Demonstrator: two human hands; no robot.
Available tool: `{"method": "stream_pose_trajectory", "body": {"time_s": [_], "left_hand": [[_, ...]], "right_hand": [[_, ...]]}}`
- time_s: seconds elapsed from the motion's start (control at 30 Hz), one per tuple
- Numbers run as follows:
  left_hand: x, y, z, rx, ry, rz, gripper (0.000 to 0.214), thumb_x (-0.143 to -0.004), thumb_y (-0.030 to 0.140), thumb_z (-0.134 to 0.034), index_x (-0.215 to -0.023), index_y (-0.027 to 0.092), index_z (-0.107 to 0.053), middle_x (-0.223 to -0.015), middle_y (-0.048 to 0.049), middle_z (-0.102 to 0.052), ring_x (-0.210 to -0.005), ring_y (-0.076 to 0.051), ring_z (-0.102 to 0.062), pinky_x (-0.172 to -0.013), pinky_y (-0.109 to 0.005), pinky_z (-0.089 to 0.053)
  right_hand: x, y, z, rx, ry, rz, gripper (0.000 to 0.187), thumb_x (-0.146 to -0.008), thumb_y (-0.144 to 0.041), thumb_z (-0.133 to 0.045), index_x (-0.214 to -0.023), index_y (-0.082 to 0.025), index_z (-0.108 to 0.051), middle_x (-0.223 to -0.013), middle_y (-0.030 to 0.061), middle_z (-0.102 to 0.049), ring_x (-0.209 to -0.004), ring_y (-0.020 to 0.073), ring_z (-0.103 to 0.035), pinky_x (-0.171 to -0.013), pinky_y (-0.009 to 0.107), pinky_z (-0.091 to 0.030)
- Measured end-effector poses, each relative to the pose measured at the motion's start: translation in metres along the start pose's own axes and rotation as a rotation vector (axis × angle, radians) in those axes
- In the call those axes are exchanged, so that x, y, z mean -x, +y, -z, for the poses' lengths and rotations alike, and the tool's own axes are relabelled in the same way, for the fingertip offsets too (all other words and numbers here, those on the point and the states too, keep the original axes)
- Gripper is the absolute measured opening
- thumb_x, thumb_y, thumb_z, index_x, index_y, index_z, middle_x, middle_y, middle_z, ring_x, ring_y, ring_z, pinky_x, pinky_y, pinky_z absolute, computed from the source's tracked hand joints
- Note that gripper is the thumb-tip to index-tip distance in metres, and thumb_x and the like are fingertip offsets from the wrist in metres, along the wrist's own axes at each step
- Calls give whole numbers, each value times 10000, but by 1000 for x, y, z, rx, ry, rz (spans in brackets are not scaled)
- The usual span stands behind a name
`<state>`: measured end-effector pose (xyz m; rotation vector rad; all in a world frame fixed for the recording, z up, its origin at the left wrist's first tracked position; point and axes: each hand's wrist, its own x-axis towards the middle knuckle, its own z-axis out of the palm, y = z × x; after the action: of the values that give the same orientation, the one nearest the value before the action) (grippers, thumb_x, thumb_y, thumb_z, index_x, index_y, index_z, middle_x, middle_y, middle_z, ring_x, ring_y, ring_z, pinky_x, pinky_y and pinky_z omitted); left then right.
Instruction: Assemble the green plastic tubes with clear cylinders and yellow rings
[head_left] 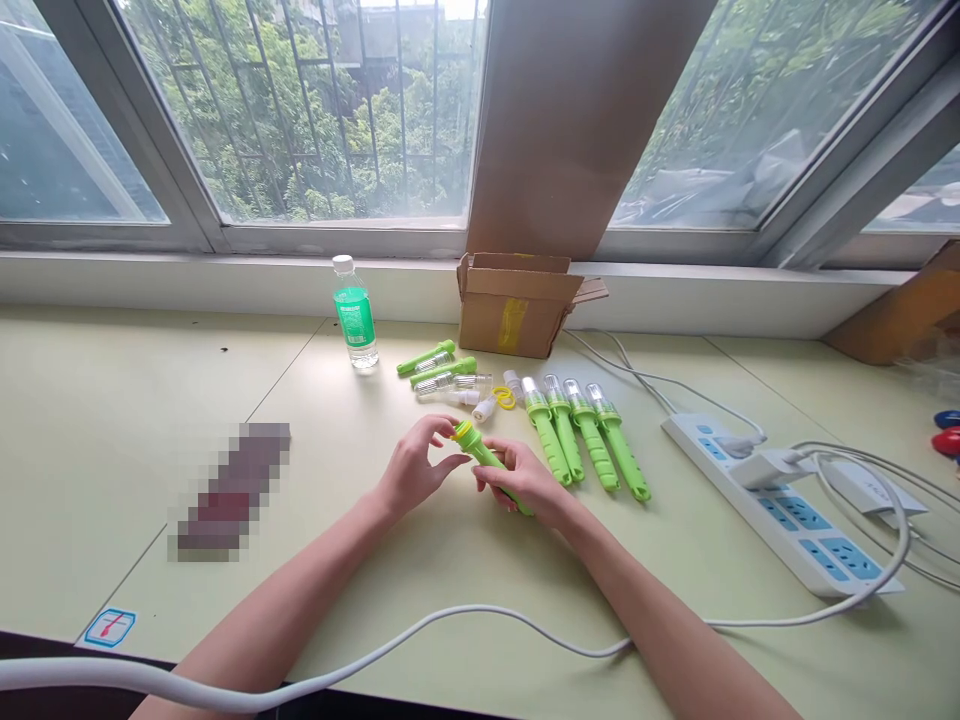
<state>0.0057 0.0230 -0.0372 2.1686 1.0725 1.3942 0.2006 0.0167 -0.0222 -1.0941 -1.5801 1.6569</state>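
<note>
My right hand (525, 475) wraps around a light-green plastic handle (487, 455), which tilts with its wider end up to the left. At that end sits a yellow ring (459, 431), with the curled fingers and thumb of my left hand (418, 462) at it. Just beyond lie loose yellow rings (504, 398), white fittings (484, 408) and clear ribbed tubes (435, 383). Two loose green handles (442, 372) rest behind these. To the right, several green sticks with clear caps (589, 430) lie side by side.
A bottle (355, 318) and an open cardboard box (517, 305) stand near the window. At right lies a power strip (780, 510) with plugs and cables. A white cable (420, 630) crosses the table's front edge. A pixelated dark item (236, 490) lies left.
</note>
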Motion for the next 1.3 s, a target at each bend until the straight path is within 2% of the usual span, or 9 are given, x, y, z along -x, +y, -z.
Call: {"method": "stream_pose_trajectory", "body": {"time_s": [0.07,0.17,0.27,0.4,0.57,0.73,0.87,1.1,1.3], "left_hand": [[0,0,-1,1,11,-7,241,-793,258,-661,-969,205,-504,-1062,-62,-619,-889,-162,-632,-685,-326,-580],[1,0,-2,3,33,-14,195,-810,243,-641,-954,204,-513,-1045,-59,-628,-874,-158,-633,-682,-325,-581],[1,1,-2,-7,45,-18,171,-815,244,-638,-931,202,-520,-1039,-58,-637,-878,-158,-633,-687,-323,-579],[0,2,1,-23,46,-20,188,-806,253,-647,-935,198,-520,-1051,-68,-638,-868,-160,-632,-701,-333,-578],[-2,2,2,-21,22,-4,247,-781,279,-676,-932,192,-500,-1077,-78,-628,-869,-164,-638,-701,-335,-581],[-1,1,0,-23,29,-5,194,-802,271,-652,-901,194,-503,-1066,-72,-634,-891,-168,-641,-712,-336,-582],[0,-1,-1,-26,19,-15,224,-793,278,-661,-943,199,-515,-1072,-76,-631,-899,-176,-642,-692,-337,-584],[0,-1,0,-33,22,-8,184,-811,255,-641,-922,196,-507,-1071,-74,-633,-874,-166,-641,-703,-339,-587],[-2,1,2,-26,16,-5,241,-789,282,-668,-954,197,-515,-1082,-78,-630,-881,-168,-637,-703,-332,-581]], "right_hand": [[-1,2,0,-14,28,-18,390,-708,-402,-699,-967,-212,-479,-654,-27,-644,-333,72,-428,-320,194,-306],[-2,5,-1,-20,50,-10,356,-710,-411,-698,-879,-212,-456,-666,-15,-660,-342,81,-461,-329,199,-331],[-3,5,-2,-27,60,25,315,-729,-433,-682,-841,-192,-513,-739,21,-667,-414,102,-530,-374,223,-397],[-2,2,-4,-2,24,61,335,-788,-496,-607,-887,-176,-609,-763,30,-646,-501,117,-568,-488,259,-470],[0,-2,-6,65,0,82,387,-835,-542,-524,-747,-173,-600,-634,-5,-566,-440,90,-495,-430,229,-396],[0,2,-5,15,37,46,322,-797,-498,-596,-842,-180,-570,-656,-16,-587,-383,70,-450,-368,213,-354],[-2,6,-4,-15,86,13,386,-711,-429,-706,-950,-216,-491,-669,-29,-637,-359,78,-463,-336,203,-349],[-2,4,-4,-65,81,31,382,-711,-467,-699,-915,-188,-534,-792,40,-683,-468,126,-586,-374,229,-418],[-2,3,-2,-112,5,36,369,-767,-486,-650,-942,-176,-553,-880,78,-696,-526,126,-604,-432,229,-428]]}}
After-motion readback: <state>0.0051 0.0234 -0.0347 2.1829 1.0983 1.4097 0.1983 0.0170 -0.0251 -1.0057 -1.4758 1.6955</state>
